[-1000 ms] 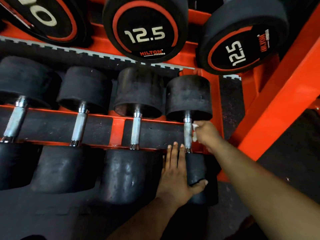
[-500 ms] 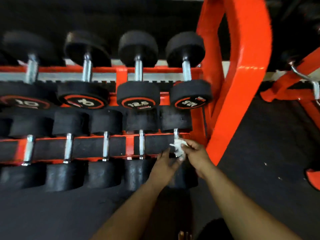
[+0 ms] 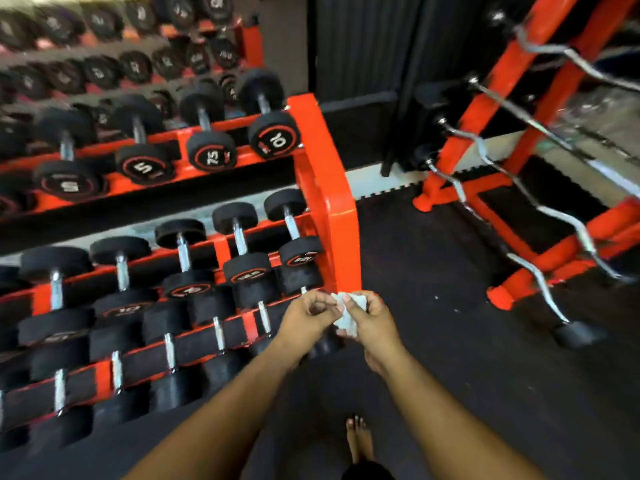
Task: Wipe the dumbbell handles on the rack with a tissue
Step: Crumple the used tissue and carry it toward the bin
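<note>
Both hands meet before the rack [image 3: 341, 216]: right hand [image 3: 369, 318] grips the crumpled tissue [image 3: 349, 313], left hand [image 3: 308, 317] pinches its edge. Dumbbell handles [image 3: 265, 318] run front-to-back.

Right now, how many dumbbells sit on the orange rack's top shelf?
4 plainly: the 10 dumbbell beside the right end post, then the 7.5 dumbbell, the 5 dumbbell and one blurred dumbbell going left. Others may be cut off there.

A crumpled white tissue [image 3: 349, 311] sits just beside the orange rack [image 3: 332, 216] holding black dumbbells with chrome handles [image 3: 265, 318]
</note>
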A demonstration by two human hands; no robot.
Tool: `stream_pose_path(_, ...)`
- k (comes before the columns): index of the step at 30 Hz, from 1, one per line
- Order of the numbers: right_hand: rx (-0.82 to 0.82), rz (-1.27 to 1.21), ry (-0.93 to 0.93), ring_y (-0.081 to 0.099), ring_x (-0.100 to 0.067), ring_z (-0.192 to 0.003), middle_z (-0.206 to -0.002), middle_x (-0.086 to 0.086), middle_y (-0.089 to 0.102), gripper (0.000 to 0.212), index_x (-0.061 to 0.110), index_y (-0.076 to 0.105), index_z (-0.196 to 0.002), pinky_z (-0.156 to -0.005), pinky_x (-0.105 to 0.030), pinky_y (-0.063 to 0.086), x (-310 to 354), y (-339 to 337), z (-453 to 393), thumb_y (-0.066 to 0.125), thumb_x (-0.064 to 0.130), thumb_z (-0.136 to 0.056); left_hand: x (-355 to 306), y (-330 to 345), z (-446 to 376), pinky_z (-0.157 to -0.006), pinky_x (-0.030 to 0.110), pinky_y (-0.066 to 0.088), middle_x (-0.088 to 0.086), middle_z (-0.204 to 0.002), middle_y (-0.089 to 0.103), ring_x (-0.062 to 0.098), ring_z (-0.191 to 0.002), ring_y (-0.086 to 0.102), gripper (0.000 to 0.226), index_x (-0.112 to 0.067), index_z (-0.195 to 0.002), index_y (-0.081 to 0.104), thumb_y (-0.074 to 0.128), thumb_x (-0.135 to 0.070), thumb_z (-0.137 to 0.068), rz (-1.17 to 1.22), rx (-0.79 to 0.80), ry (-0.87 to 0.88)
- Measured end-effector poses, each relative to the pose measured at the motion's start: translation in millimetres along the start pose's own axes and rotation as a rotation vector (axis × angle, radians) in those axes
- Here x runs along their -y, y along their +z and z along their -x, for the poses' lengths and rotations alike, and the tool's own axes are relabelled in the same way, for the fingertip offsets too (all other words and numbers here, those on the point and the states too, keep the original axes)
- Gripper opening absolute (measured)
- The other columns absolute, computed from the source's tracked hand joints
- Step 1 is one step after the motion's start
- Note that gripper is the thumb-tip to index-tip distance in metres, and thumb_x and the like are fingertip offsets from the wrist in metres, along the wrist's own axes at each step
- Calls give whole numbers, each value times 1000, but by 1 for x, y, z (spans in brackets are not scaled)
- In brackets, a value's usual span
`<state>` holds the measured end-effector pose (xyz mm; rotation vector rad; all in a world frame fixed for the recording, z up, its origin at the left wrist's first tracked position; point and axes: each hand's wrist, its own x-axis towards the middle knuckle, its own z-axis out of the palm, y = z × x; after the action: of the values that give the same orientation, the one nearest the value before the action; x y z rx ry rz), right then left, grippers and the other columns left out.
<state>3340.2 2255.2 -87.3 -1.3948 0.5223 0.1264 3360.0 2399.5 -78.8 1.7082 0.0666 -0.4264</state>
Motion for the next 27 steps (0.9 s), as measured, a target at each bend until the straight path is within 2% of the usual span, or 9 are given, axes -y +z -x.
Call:
stream_pose_path(2,-105,64,-103,66,-19,-69,-84,-8,72,19,16,60,-95,-61,-40,57,8,-15,29,64,35,-98,-19,16,23,-68,16,47,2,-83,69,6,-74,62,13,-11,-91,67,80,-10,-88,-27,80,73)
stream_pose_path(4,-238,98,-169,62,-17,-65,-75,-7,68,35,10,59,-92,-60,-34,53,13,-33,70,56,44,-100,-34,37,52,-70,18,48,7,-87,70,8,-75,62,16,-15,-90,68,83,-13,-85,-75,214,160)
stream_pose_path(7,-317,-23,-143,65,-17,-70,-85,-11,71,56,4,61,-100,-60,-30,52,14,-57,122,40,56,-103,-49,71,92,-63,26,55,9,-84,72,11,-67,66,20,-18,-94,68,84,-14,-84,-90,361,232)
stream_pose_path(9,-334,-179,-122,68,-25,-76,-95,-19,73,63,5,59,-111,-64,-35,52,14,-75,156,38,63,-100,-58,89,118,-60,28,55,5,-82,73,8,-62,67,16,-18,-94,69,82,-13,-86,-106,412,260)
stream_pose_path(14,-469,-304,-223,64,-24,-75,-92,-21,69,45,8,56,-107,-63,-33,49,21,-127,247,53,51,-99,-76,130,168,-63,20,49,-4,-79,74,2,-66,65,7,-18,-90,74,79,-13,-88,-185,528,328)
stream_pose_path(17,-539,-308,-275,66,-26,-77,-99,-24,70,27,8,55,-113,-66,-37,49,22,-160,300,64,27,-97,-91,162,199,-67,31,56,-1,-81,76,10,-71,67,9,-20,-89,73,74,-12,-91,-177,593,325)
stream_pose_path(20,-624,-379,-317,68,-23,-74,-93,-11,72,35,11,53,-125,-62,-34,52,18,-202,350,68,11,-93,-101,202,235,-67,32,59,4,-86,76,14,-75,70,8,-16,-94,70,66,-10,-96,-151,664,326)
stream_pose_path(24,-607,-393,-350,73,-19,-92,-109,-1,74,40,29,51,-135,-83,-40,55,10,-256,404,65,22,-97,-106,257,284,-59,29,56,7,-89,78,24,-69,73,14,-15,-106,70,60,-8,-99,-173,796,320)
stream_pose_path(27,-539,-321,-360,70,-15,-109,-124,7,69,39,38,51,-137,-93,-42,56,0,-299,448,60,31,-100,-103,309,320,-58,33,56,2,-86,77,21,-66,70,22,-14,-105,73,56,-4,-98,-225,873,374)
